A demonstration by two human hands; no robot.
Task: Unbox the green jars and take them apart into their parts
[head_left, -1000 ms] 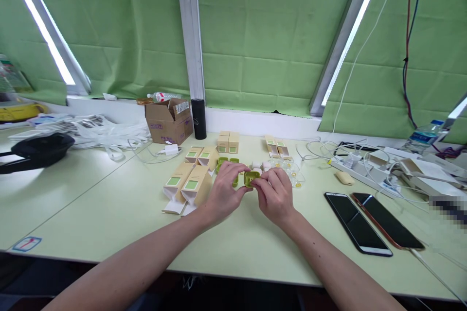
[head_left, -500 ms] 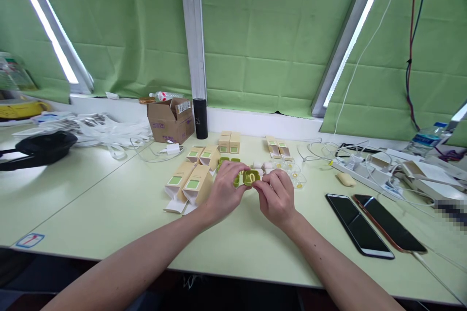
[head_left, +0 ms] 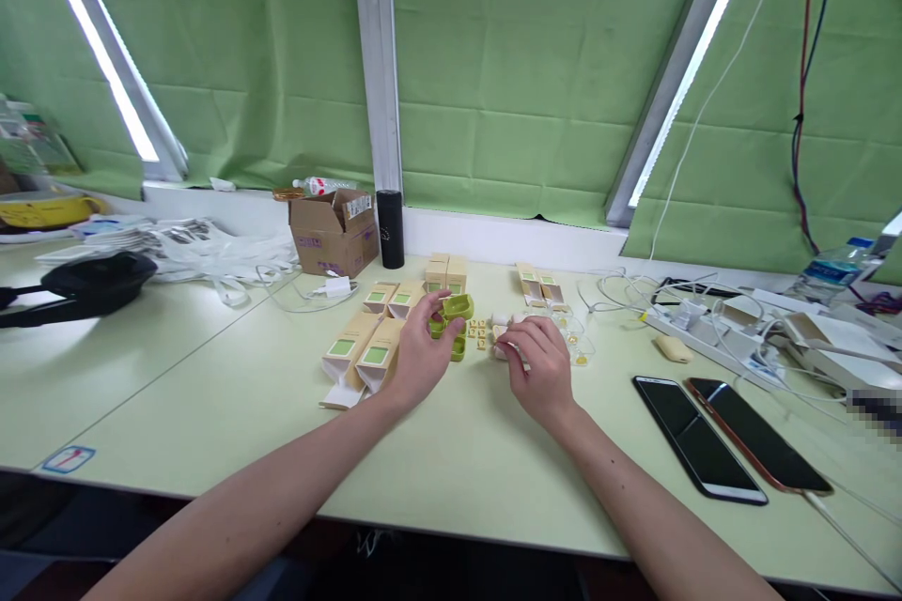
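Observation:
A small olive-green box is held between the thumb and fingers of my left hand, a little above other green boxes on the table. My right hand is closed, its fingertips together at some small whitish rounded pieces; what they grip is hidden. Between the hands lie several tiny yellow pieces in rows. Clear plastic pieces with yellow spots are beyond my right hand. Beige cartons with green labels lie beside my left hand.
More beige cartons stand farther back, near a black cylindrical bottle and a brown cardboard box. Two phones lie on the right, before a power strip with cables. White straps are heaped at left.
My hands have moved apart. The left one carried the green box slightly left and up; the right one let go of it and moved to the whitish pieces. The yellow pieces are now uncovered.

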